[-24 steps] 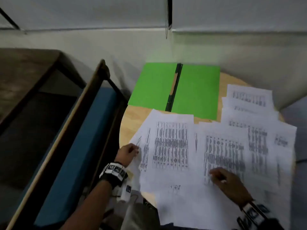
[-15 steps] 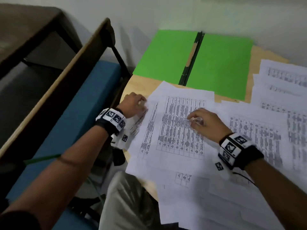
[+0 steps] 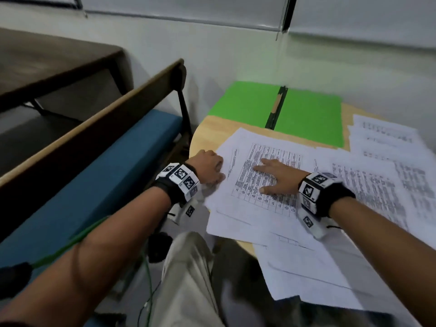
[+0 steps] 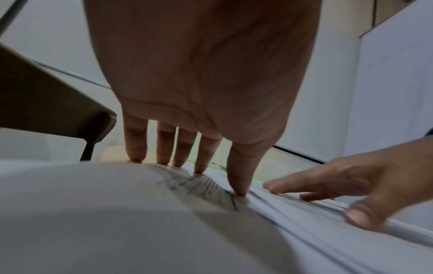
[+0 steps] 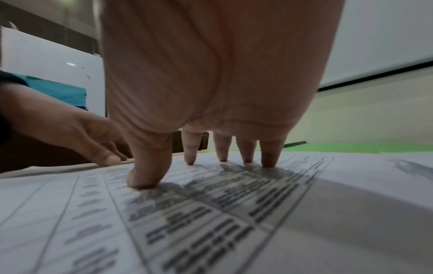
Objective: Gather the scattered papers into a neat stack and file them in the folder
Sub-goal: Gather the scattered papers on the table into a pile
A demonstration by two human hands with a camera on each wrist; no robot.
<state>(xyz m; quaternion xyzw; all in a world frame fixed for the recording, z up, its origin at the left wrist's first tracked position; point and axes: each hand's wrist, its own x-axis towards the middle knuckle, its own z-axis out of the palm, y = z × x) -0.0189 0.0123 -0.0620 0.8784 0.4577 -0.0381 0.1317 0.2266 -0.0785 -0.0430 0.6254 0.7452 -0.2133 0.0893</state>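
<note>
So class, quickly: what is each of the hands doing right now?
Left hand: open, fingertips touching the left edge of the papers.
Right hand: open, fingers spread, pressing the top printed sheet.

two hands in the shot: left hand (image 3: 208, 168) and right hand (image 3: 274, 177), each with one wrist band (image 3: 181, 182) covered in black-and-white tags, so two bands total. one green folder (image 3: 309, 116), lying open, so you see two flaps and one dark spine down the middle. one round wooden bench (image 3: 207, 128). papers (image 3: 266, 197) are the hard part: they overlap so much i can't get an exact count, but at least seven or eight printed sheets show an edge. one blue-cushioned seat (image 3: 99, 185) on the left, one dark table (image 3: 47, 62) behind it.
</note>
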